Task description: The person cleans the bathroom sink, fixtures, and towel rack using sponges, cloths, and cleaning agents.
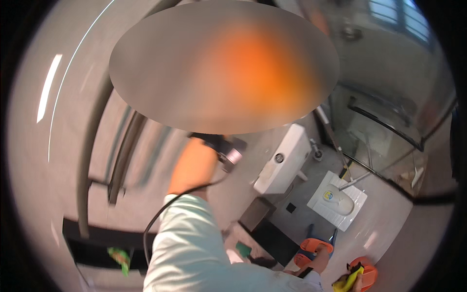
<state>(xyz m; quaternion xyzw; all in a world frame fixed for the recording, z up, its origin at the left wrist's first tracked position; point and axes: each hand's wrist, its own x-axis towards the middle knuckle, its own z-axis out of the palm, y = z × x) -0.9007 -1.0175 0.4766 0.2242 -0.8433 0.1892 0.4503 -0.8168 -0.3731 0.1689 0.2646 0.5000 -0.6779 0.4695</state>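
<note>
My left arm point(187, 238), in a pale sleeve, rises from the lower edge. At its wrist are a dark strap and a small dark device point(229, 152) with a black cable point(156, 214). A blurred oval hides my left hand's fingers; a smeared orange patch shows inside it. Low on the right, bare skin point(316, 264) with a dark band and a pale cuff meets orange sandals point(317, 245). Nearer the lower right edge, what looks like fingers touches a yellow-and-black item point(349, 280) against an orange thing point(370, 273). I cannot make out which of these is my right hand.
A white washbasin point(284, 160) juts from the wall. Beyond it, a white squat toilet point(339, 202) is set in the grey floor, with a long pole point(331, 129) nearby. Glass panels with a dark frame point(386, 121) stand right. Metal rails point(97, 131) run along the left wall.
</note>
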